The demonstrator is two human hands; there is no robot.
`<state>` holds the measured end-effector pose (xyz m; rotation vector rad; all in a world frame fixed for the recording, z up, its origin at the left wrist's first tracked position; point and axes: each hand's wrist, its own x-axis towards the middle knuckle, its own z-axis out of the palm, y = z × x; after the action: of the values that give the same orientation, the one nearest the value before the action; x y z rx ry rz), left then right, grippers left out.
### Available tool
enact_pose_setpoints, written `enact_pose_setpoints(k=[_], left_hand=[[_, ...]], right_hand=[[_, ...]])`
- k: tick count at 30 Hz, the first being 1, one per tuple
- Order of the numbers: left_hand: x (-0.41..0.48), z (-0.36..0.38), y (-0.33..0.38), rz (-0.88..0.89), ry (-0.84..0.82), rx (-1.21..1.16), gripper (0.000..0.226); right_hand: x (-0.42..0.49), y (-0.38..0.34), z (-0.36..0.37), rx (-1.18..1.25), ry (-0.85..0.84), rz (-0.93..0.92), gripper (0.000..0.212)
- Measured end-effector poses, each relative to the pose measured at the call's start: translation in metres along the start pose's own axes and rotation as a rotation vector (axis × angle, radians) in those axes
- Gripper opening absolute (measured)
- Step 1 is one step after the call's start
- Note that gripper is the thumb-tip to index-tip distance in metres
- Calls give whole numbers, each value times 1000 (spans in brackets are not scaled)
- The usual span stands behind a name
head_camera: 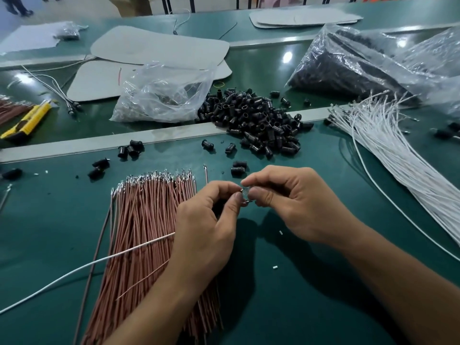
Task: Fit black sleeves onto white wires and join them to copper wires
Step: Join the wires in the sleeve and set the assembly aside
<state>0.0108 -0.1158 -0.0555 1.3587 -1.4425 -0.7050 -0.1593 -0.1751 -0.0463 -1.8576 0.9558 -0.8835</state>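
Observation:
My left hand (206,220) and my right hand (283,202) meet above the green table, fingertips together on a small metal terminal with a black sleeve (245,195). A white wire (99,261) runs from under my left hand out to the lower left. Beneath my left forearm lies a thick bundle of copper wires (146,232) with metal tips pointing away from me. A heap of black sleeves (258,120) sits beyond my hands. A bundle of white wires (398,155) fans across the right side.
A clear plastic bag (161,95) lies left of the heap, and a big bag of black parts (353,63) lies at the back right. A yellow utility knife (29,120) rests at the left edge. Loose sleeves (129,149) are scattered near the metal strip (74,145).

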Motion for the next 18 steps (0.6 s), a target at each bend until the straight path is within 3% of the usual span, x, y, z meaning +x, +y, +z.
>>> enact_pose_setpoints(k=[12,18], left_hand=[[0,1,-1,176,55,200,15],[1,1,2,162,33,98,17]], right_hand=[[-2,-2,2,-82,63,-10,13],[-2,0,10,-6,97,-48,13]])
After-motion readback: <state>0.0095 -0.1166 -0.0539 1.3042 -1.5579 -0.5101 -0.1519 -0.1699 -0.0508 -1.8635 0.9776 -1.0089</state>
